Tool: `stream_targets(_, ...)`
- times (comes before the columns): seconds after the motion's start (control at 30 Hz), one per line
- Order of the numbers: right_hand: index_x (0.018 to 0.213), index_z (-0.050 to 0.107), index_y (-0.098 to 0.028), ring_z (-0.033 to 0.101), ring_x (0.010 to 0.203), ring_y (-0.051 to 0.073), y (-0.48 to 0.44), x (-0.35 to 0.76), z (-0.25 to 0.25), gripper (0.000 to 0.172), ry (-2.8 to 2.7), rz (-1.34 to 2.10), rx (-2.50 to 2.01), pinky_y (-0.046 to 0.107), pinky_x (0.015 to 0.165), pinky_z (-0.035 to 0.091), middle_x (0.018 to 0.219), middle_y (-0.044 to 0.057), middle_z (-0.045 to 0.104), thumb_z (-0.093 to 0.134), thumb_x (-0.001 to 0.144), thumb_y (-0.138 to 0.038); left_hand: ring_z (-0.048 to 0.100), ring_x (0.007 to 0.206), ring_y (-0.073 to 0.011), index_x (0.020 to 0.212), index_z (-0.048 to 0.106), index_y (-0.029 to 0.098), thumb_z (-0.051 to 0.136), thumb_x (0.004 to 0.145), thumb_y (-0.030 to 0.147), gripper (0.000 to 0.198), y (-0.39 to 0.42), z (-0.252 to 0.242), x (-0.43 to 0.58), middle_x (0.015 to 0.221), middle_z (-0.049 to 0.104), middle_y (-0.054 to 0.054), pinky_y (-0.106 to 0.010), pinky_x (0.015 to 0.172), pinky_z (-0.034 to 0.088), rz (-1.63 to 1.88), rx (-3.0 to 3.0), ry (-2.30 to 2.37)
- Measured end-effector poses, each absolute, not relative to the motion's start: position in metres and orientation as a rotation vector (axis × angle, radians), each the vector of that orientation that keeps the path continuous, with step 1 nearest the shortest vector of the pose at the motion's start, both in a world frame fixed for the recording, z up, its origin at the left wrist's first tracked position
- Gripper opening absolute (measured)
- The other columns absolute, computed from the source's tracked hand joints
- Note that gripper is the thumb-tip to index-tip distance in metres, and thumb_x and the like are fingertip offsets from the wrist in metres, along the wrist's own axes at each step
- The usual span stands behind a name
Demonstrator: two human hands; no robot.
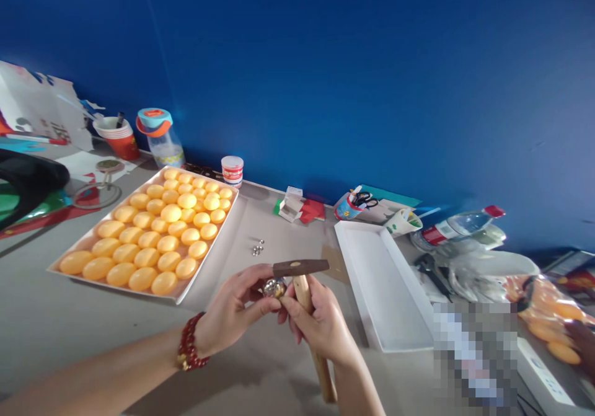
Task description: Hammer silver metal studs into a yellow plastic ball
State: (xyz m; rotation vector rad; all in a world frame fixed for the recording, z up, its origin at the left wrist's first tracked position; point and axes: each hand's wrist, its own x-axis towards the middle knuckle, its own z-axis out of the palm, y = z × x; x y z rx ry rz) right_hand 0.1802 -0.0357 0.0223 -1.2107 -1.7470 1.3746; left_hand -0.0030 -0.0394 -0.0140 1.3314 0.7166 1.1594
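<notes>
My left hand is closed, its fingers and thumb gripping a shiny round silver metal piece; its exact kind is unclear. My right hand is wrapped around the wooden handle of a hammer, and its thumb tip also touches the metal piece. The dark hammer head sits just above both hands, with the handle slanting down toward me. Several small silver balls lie on the table beyond my left hand.
A shallow box of orange balls is at the left, and a long white tray at the right. Along the wall stand a jug, a small tub, a pen cup and a lying bottle. A power strip lies lower right.
</notes>
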Motion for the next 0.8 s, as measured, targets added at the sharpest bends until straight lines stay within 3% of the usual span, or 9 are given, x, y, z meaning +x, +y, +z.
stream_targets(0.07, 0.084, 0.045, -0.021, 0.050, 0.040, 0.006, -0.036, 0.179, 0.024, 0.014, -1.732, 1.415, -1.176, 0.018, 0.042, 0.041, 0.065, -0.003, 0.063, 0.051, 0.093, -0.030, 0.068, 0.075, -0.0166, 0.120, 0.056, 0.018, 0.064, 0.087, 0.027, 0.035, -0.042, -0.019, -0.003, 0.112, 0.061, -0.012, -0.029, 0.069, 0.058, 1.211, 1.406, 0.795)
stream_targets(0.23, 0.085, 0.042, -0.021, 0.050, 0.038, 0.006, -0.035, 0.174, 0.022, 0.020, -1.641, 1.547, -1.123, 0.017, 0.038, 0.038, 0.065, -0.002, 0.062, 0.049, 0.094, -0.038, 0.061, 0.110, -0.0229, 0.119, 0.057, 0.023, 0.062, 0.087, 0.019, 0.033, -0.046, -0.024, -0.008, 0.129, 0.055, -0.013, -0.030, 0.084, 0.057, 1.318, 1.686, 0.951)
stream_targets(0.33, 0.085, 0.041, -0.021, 0.050, 0.037, 0.006, -0.036, 0.171, 0.017, 0.022, -1.574, 1.566, -1.126, 0.015, 0.035, 0.035, 0.065, -0.002, 0.063, 0.050, 0.093, -0.039, 0.058, 0.115, -0.0240, 0.121, 0.056, 0.023, 0.060, 0.088, 0.018, 0.034, -0.046, -0.022, -0.010, 0.131, 0.056, -0.013, -0.031, 0.085, 0.057, 1.331, 1.736, 0.978)
stream_targets(0.47, 0.083, 0.041, -0.021, 0.048, 0.035, 0.005, -0.036, 0.170, 0.016, 0.023, -1.544, 1.564, -1.119, 0.015, 0.034, 0.033, 0.065, -0.002, 0.065, 0.053, 0.092, -0.038, 0.064, 0.103, -0.0210, 0.119, 0.058, 0.022, 0.061, 0.088, 0.019, 0.032, -0.046, -0.017, -0.011, 0.126, 0.060, -0.012, -0.030, 0.083, 0.058, 1.315, 1.763, 1.016)
stream_targets(0.63, 0.084, 0.042, -0.021, 0.048, 0.034, 0.005, -0.035, 0.175, 0.017, 0.021, -1.576, 1.584, -1.124, 0.016, 0.035, 0.035, 0.065, -0.003, 0.066, 0.054, 0.091, -0.038, 0.066, 0.073, -0.0125, 0.117, 0.059, 0.020, 0.064, 0.086, 0.022, 0.032, -0.046, -0.010, -0.010, 0.111, 0.067, -0.010, -0.023, 0.066, 0.059, 1.271, 1.681, 1.003)
stream_targets(0.8, 0.085, 0.042, -0.021, 0.049, 0.032, 0.005, -0.034, 0.177, 0.013, 0.021, -1.540, 1.604, -1.111, 0.015, 0.032, 0.032, 0.065, -0.003, 0.067, 0.054, 0.091, -0.037, 0.066, 0.067, -0.0122, 0.116, 0.060, 0.018, 0.064, 0.085, 0.024, 0.031, -0.044, -0.007, -0.008, 0.106, 0.068, -0.010, -0.020, 0.057, 0.057, 1.193, 1.564, 1.011)
